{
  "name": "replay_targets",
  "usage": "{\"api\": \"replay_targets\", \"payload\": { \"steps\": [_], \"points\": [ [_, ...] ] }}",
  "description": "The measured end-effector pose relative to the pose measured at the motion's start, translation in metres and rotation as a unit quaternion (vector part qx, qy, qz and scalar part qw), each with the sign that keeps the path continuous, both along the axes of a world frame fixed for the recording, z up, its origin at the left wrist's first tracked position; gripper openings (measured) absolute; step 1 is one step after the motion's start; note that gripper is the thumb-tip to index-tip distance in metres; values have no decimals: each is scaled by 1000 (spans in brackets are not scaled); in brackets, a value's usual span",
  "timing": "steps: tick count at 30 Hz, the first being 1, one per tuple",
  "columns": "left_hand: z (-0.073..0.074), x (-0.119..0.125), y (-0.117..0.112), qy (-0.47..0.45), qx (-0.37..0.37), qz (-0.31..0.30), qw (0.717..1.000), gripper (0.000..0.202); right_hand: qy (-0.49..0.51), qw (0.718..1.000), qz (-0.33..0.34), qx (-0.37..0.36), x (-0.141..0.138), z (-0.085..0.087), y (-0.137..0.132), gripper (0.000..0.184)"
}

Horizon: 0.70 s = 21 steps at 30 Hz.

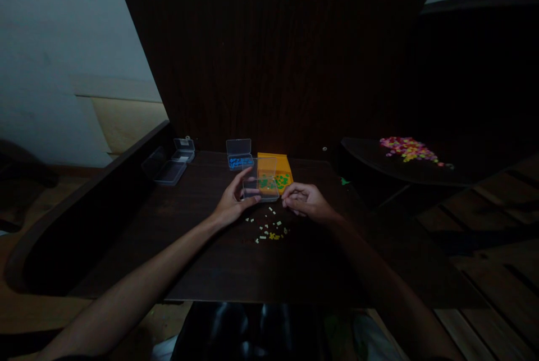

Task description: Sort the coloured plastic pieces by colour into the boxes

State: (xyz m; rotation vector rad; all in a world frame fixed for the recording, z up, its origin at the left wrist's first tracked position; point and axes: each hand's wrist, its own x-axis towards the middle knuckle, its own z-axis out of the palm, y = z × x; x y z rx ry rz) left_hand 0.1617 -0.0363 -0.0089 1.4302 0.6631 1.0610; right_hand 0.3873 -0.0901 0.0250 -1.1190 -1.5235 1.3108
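Observation:
My left hand (232, 202) grips the left side of a small clear plastic box (261, 187) with its lid up, standing on the dark table (202, 248). Green beads lie inside or just behind the box. My right hand (304, 201) rests curled against the box's right edge, fingers pressed together; whether it holds anything is hidden. Several small pale and yellow beads (269, 229) lie scattered on the table just in front of both hands.
An orange tray (275, 167) sits behind the box. A clear box of blue beads (239, 158) stands at its left, two more clear boxes (172, 164) farther left. A heap of pink and yellow beads (407, 149) lies on a dark surface at right.

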Motion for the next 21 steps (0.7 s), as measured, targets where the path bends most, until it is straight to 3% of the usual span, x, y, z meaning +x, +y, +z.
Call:
{"api": "replay_targets", "payload": {
  "steps": [6,21],
  "points": [
    [0,0,-2,0,-4,-11,1000,80,39,999,-24,-8,-2,-2,0,39],
    [0,2,-4,-3,-1,-16,1000,78,27,997,-78,11,-2,-7,5,38]
  ]
}}
